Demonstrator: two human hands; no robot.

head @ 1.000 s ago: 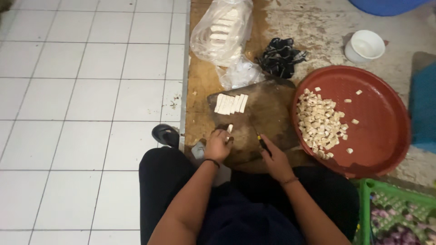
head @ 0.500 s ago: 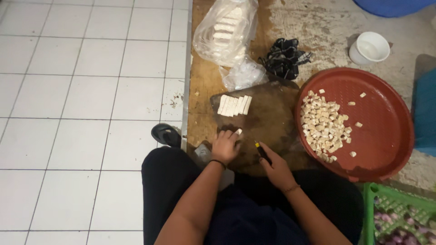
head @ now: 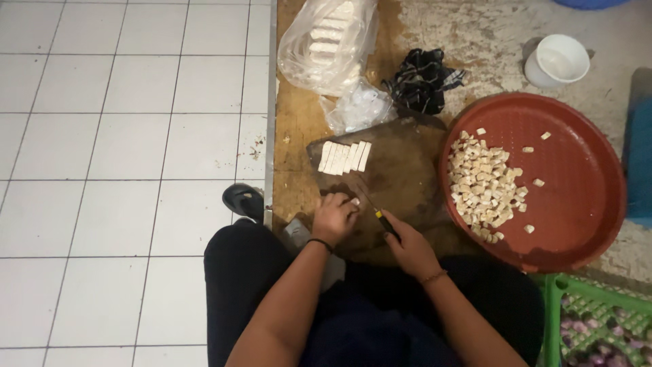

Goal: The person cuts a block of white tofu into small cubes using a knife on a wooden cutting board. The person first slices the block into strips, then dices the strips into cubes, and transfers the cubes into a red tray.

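Landmark: dark wooden cutting board (head: 401, 178), lying on a worn wooden floor panel (head: 293, 129).

1. White tiled floor (head: 122, 136), far left of the board; a black sandal (head: 243, 200) at the tile edge, left of the board's near corner.
2. Clear plastic bag (head: 326, 42), beyond the board's left end, rounded and bulging; pale rectangular blocks stacked inside. No label can be made out.
3. Smaller crumpled clear bag (head: 356, 107), touching the board's far edge; contents cannot be told.
4. Row of white strips (head: 345, 157), on the board's far left part, laid side by side, touching.
5. Left hand (head: 334, 216), at the board's near edge, fingers curled and pressed down on a small white piece (head: 354, 201); a dark band at the wrist.
6. Knife (head: 370, 204), on the board just right of the left hand, blade against the white piece.
7. Right hand (head: 409, 246), at the board's near right edge, closed around the knife's dark handle.
8. Black and white cloth (head: 422, 78), bunched, beyond the board's far right corner.
9. Round red tray (head: 577, 204), just right of the board; a heap of small pale cubes (head: 483, 187) on its left half, a few strays nearby.
10. White cup (head: 557, 61), beyond the tray; inside looks pale, contents unclear.
11. Green crate (head: 598, 319), nearer than the tray, right of the board; purplish round things inside.
12. Blue object (head: 638, 156), right of the tray, cut off by the frame.
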